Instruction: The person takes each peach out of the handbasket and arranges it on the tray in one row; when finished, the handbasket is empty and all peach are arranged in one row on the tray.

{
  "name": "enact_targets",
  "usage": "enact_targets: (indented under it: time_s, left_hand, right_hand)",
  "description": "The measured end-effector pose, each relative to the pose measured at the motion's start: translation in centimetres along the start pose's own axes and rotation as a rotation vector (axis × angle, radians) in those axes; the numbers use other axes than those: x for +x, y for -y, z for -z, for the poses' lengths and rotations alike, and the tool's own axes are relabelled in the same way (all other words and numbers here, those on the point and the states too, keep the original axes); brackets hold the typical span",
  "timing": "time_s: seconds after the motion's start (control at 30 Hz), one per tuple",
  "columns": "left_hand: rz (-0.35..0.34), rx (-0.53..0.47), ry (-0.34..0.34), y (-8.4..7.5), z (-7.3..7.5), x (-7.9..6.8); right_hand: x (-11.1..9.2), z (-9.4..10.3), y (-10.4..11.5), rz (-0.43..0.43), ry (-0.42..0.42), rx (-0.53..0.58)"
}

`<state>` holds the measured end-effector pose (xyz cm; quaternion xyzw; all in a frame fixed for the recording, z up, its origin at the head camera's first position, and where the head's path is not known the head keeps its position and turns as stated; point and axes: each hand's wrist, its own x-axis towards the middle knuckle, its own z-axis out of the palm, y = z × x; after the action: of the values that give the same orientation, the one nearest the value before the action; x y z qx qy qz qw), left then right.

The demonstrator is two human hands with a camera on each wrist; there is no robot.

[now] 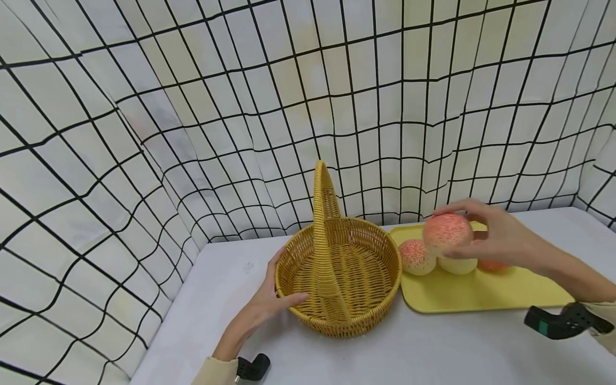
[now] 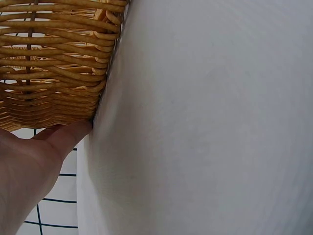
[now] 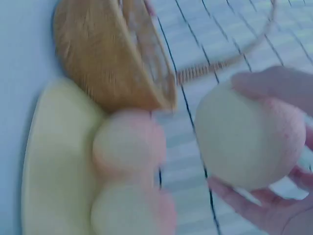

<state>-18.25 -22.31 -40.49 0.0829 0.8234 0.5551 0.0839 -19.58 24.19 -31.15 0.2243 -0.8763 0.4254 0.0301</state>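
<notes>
My right hand (image 1: 500, 235) grips a pink-and-cream peach (image 1: 447, 233) and holds it above the yellow tray (image 1: 452, 299). In the right wrist view the same peach (image 3: 244, 137) sits between thumb and fingers. Below it on the tray are several more peaches (image 1: 417, 256), partly hidden by the hand. My left hand (image 1: 270, 297) holds the left side of a round wicker basket (image 1: 361, 267), the thumb over its rim and the fingers along the outside. The basket stands upright on the table and holds nothing; its tall handle (image 1: 320, 214) arches across the middle.
The white tabletop (image 1: 394, 353) carries the basket and, close to its right, the tray. Behind and along the left runs a white wall covered with black netting (image 1: 289, 133). Each wrist bears a black strap (image 1: 253, 368).
</notes>
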Motion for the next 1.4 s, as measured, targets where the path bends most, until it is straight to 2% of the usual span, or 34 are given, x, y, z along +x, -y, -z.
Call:
enact_targets:
  time_s: [0.1,0.23,0.33,0.43,0.67,0.83,0.97,1.17,1.4]
  left_hand:
    - [-0.003,0.0,0.002,-0.1,0.1,-0.1]
    - [-0.009,-0.002,0.006,-0.1,0.2,-0.2]
    - [-0.009,-0.004,0.006,-0.1,0.1,-0.2]
    - [-0.006,0.001,0.006,-0.1,0.1,0.0]
    - [-0.015,0.009,0.002,-0.1,0.1,0.2]
    - [-0.025,0.014,0.001,0.0,0.1,0.1]
    - [-0.013,0.008,0.007,0.2,0.0,0.0]
    - [-0.009,0.006,0.002,0.2,0.0,-0.1]
    - [-0.008,0.003,0.008,0.3,0.1,0.0]
  right_hand:
    - [-1.5,2.5,-2.7,-0.038,-0.066,-0.08]
    - [-3.3,5.1,-6.1,-0.123,-0.127,-0.113]
    - [-4.4,6.4,-8.5,-0.174,-0.168,-0.106]
    - [-5.3,7.5,-11.1,-0.19,-0.209,-0.131]
    - [-6.4,8.9,-15.9,-0.249,-0.182,-0.208]
    - [-6.7,8.9,-17.4,-0.278,-0.106,-0.244]
    - [-6.9,8.2,-17.9,-0.246,-0.069,-0.252]
    - [-6.5,7.5,-18.2,-0.168,-0.086,-0.277]
    - [-6.0,6.3,-18.5,-0.157,-0.098,-0.338]
